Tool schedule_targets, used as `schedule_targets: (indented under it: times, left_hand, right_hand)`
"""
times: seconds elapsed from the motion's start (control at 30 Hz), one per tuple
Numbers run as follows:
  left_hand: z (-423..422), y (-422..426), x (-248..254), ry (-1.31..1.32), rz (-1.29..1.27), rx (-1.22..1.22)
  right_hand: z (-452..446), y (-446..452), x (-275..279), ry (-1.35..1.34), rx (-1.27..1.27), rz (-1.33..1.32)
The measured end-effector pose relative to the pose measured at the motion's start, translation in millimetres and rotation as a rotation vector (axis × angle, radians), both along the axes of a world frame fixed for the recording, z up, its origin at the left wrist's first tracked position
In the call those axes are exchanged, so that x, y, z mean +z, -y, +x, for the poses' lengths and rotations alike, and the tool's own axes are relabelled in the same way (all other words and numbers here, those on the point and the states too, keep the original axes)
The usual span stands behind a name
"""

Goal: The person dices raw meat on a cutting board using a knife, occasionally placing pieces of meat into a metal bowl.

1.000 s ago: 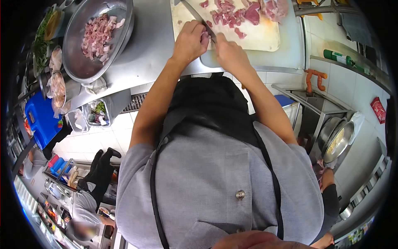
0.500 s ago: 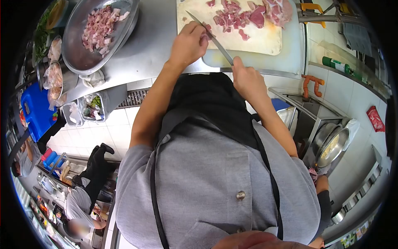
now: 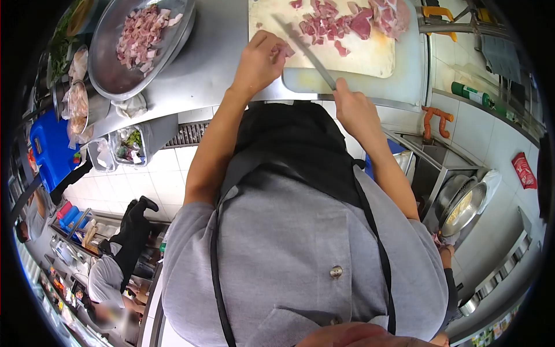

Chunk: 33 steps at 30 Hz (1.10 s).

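Observation:
My left hand (image 3: 260,62) is closed on a small piece of raw meat (image 3: 282,52) at the left edge of the white cutting board (image 3: 370,58). In my right hand (image 3: 354,106) is the handle of a knife (image 3: 312,58), its blade slanting up and left over the board, apart from the held piece. Chopped meat (image 3: 324,24) lies across the top of the board, a larger pale piece (image 3: 390,17) to its right. Left of the board, a metal bowl (image 3: 104,72) holds diced meat (image 3: 141,37).
A metal pot (image 3: 98,107) with bagged food stands beyond the bowl, above a lined bin (image 3: 132,147). Co-workers (image 3: 110,277) stand at lower left. Metal bowls (image 3: 462,205) rest at right. A green bottle (image 3: 471,92) lies on the right ledge.
The knife and my right hand have moved right and down, away from the piece in my left hand. My left hand has shifted slightly left.

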<state>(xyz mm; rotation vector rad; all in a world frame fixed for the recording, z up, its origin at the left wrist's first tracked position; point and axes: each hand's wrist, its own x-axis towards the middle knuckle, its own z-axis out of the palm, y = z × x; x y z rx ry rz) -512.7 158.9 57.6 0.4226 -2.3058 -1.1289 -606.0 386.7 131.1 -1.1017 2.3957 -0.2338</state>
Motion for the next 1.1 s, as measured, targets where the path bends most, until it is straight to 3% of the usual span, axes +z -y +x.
schedule_targets:
  times: [0.07, 0.13, 0.27, 0.37, 0.53, 0.73, 0.8, 0.93, 0.97, 1.03, 1.1]
  left_hand:
    - [2, 2, 5, -0.001, 0.035, -0.005]
    - [1, 5, 7, 0.096, -0.161, 0.0]
    - [0, 2, 0, 0.111, -0.201, -0.041]
    - [1, 0, -5, 0.02, -0.274, -0.049]
    - [0, -4, -2, 0.044, -0.278, -0.058]
    - [-10, -17, -7, 0.019, -0.252, 0.06]
    - [-25, -24, -4, -0.047, -0.103, -0.031]
    - [-72, -24, 36, -0.252, -0.135, -0.041]
    - [-93, -18, 55, -0.322, -0.33, -0.113]
    - [-145, -14, 71, -0.222, -0.423, -0.279]
    - [-200, -16, 66, 0.317, -0.414, -0.334]
  right_hand:
    - [2, -2, 2, -0.019, -0.018, 0.0]
    - [3, 1, 2, -0.028, 0.025, -0.072]
    - [8, 4, 0, 0.006, 0.069, -0.048]
    - [10, 11, -8, 0.03, 0.037, -0.053]
    - [-3, 71, -39, 0.013, 0.037, -0.229]
    - [-13, 19, -20, 0.125, -0.078, -0.14]
    - [-29, 6, -7, 0.048, -0.145, -0.137]
    - [-53, -1, 7, -0.158, -0.226, -0.07]
    - [-52, -2, 9, -0.163, -0.248, -0.075]
    - [-42, 4, 11, -0.169, -0.232, -0.084]
    - [-29, 9, 9, -0.142, -0.234, -0.122]
